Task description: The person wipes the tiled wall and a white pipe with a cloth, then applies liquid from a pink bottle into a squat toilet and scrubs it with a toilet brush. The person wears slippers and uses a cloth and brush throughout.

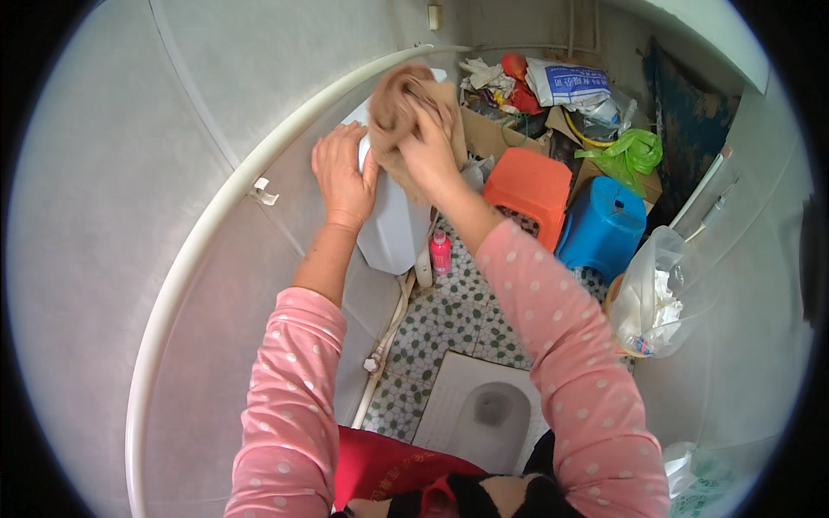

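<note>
My right hand (424, 149) grips a crumpled brown cloth (405, 107), blurred, over the top of a white plastic toilet cistern (392, 226) mounted on the left wall. My left hand (342, 171) rests on the cistern's left top edge, fingers slightly spread and thumb against its near side. It holds nothing loose. The cloth hides much of the cistern's top. Below the cistern, a pink bottle (440, 252) stands on the pebble-patterned floor.
An orange plastic stool (531, 181) and a blue one (605, 220) stand to the right, before a cardboard box (486, 133) and bags. A lined waste bin (647, 317) is at right. A squat toilet (479, 414) lies below; a white pipe (188, 259) curves along the left wall.
</note>
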A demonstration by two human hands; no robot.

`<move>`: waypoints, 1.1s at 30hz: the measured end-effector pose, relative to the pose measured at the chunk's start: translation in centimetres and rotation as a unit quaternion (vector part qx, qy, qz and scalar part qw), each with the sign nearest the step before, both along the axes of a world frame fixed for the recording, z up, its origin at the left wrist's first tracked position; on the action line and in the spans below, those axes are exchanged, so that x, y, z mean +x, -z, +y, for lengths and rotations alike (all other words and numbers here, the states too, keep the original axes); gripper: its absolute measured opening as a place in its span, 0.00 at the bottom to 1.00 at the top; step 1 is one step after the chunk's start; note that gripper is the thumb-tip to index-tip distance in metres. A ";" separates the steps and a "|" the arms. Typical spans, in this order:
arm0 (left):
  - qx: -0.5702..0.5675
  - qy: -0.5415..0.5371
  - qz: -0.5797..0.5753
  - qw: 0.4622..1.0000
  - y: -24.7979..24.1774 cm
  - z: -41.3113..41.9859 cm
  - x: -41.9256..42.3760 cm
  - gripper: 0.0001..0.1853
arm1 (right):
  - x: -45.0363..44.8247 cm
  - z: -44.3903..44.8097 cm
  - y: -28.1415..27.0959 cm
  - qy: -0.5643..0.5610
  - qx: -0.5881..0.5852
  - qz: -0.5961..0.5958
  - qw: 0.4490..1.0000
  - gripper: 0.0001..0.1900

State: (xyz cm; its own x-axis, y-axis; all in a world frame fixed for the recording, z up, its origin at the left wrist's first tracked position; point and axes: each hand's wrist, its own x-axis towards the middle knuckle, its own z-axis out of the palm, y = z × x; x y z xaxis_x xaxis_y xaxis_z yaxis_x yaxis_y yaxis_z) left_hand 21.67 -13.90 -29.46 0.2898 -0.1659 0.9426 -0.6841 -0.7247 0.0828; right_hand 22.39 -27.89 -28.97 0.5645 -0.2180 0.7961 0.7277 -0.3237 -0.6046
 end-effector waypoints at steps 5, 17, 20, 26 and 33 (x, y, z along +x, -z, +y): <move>-0.026 -0.017 -0.034 0.999 -0.1 0.4 -0.2 0.18 | -0.6 -0.3 -6.8 0.094 -0.415 0.186 0.886 0.25; 0.007 0.002 0.028 1.000 0.0 1.3 -0.1 0.18 | 4.0 -1.8 -0.2 0.072 -0.150 0.115 0.979 0.26; -0.006 0.002 0.011 1.000 0.0 1.1 -0.3 0.18 | -0.2 0.4 1.0 0.061 -0.150 0.029 0.986 0.25; -0.001 0.010 0.020 1.000 0.2 0.9 -0.1 0.18 | 4.1 -0.4 2.2 0.072 0.036 0.085 0.993 0.27; 0.004 0.001 -0.006 1.000 0.1 0.7 -0.2 0.16 | 2.9 3.0 17.8 0.116 0.176 0.331 0.920 0.31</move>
State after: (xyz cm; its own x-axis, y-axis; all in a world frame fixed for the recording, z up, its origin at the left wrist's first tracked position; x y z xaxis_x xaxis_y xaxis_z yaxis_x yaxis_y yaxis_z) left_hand 21.52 -13.20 -29.53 0.2777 -0.1734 0.9449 -0.6870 -0.7234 0.0692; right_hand 25.32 -24.93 -46.78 0.8059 -0.5720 0.1525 0.0991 -0.1235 -0.9874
